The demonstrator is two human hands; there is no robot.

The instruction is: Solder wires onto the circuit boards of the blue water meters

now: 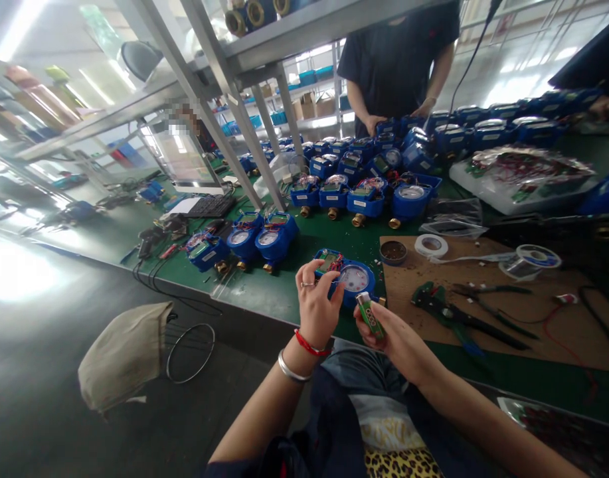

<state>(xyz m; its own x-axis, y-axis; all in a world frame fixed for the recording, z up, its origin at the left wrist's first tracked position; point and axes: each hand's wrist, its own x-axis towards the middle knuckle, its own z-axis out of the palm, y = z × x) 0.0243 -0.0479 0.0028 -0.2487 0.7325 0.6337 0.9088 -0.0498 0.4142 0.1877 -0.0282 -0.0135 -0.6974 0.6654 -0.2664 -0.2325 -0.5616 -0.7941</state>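
A blue water meter [354, 277] with a round clear dial and an exposed green circuit board [329, 260] lies at the bench's front edge. My left hand [318, 299] is over its left side, thumb and forefinger pinched on the thin wires [335, 261] by the board; their exact grip is partly hidden. Close to the meter's front, my right hand [391, 332] grips a green lighter [370, 316], its metal top pointing up toward the dial. No flame can be made out.
Three open meters [242, 238] stand to the left, and rows of meters [364, 196] behind. On a brown board [408, 318] at right lie wire strippers [443, 309], pliers [493, 290], white tape [431, 245], a solder spool [529, 261] and a small round tin [393, 251]. A co-worker [398, 73] stands opposite.
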